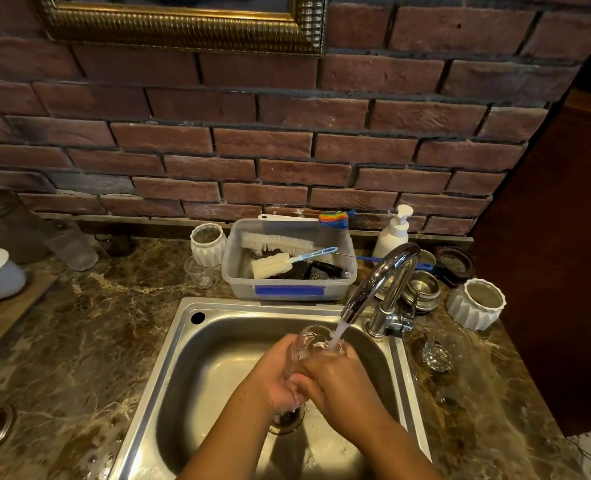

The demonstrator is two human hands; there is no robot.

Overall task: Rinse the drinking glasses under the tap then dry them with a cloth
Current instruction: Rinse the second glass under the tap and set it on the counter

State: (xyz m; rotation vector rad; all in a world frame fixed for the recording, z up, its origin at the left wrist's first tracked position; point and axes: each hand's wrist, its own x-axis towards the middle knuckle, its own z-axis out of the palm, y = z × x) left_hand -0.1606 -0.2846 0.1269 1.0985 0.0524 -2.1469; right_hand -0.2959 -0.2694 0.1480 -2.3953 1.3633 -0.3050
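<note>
A clear drinking glass (310, 342) is held over the middle of a steel sink (183, 344), tilted, its mouth pointing up and away toward the tap (389, 282). A stream of water (339, 332) from the spout falls onto its rim. The left hand (280, 375) is wrapped around the glass's lower left side, and the right hand (337, 379) is curled around its right side, so both grasp it. The hands cover most of the glass, and its base cannot be seen. The drain (287, 420) shows only partly beneath the wrists. On the marble counter (89, 341), near the sink's right edge, a second glass (437, 356) sits in a wet patch; its shape is hard to make out. Behind the sink's back edge stands a plastic tub (288, 292) holding bottle brushes (276, 242), with a small clear cup (200, 273) and a white ribbed pot (207, 244) to its left. A pump bottle (392, 233), stacked steel cups (422, 289) and another ribbed pot (475, 304) crowd the counter's back right corner. A tall frosted glass (72, 245) stands blurred near the back left.
</note>
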